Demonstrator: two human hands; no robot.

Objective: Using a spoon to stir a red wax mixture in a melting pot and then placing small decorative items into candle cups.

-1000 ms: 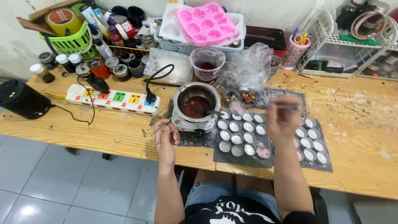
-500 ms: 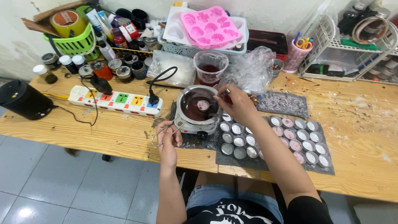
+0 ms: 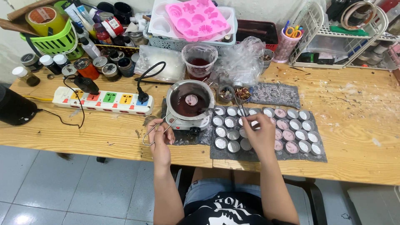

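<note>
A small metal pot (image 3: 189, 102) of dark red liquid, with a pale disc floating in it, sits on a white hot plate (image 3: 187, 123). My left hand (image 3: 160, 135) pinches the pot's thin wire handle (image 3: 151, 132) at the table's front edge. My right hand (image 3: 260, 134) hovers over rows of small round metal cups (image 3: 227, 132) on a grey mat (image 3: 266, 156). It grips slim metal tweezers (image 3: 240, 106) that point away from me. Several cups to the right (image 3: 287, 135) hold pink filling.
A white power strip (image 3: 104, 101) with two plugs lies left of the pot. Behind stand a plastic cup of red liquid (image 3: 200, 60), clear bags, jars, a green basket (image 3: 56, 39), pink moulds (image 3: 196, 17) and a wire rack (image 3: 346, 35). A black object (image 3: 14, 106) sits far left.
My right hand reached left to the pot, then drew back over the cups near the front. My left hand stayed on the wire handle.
</note>
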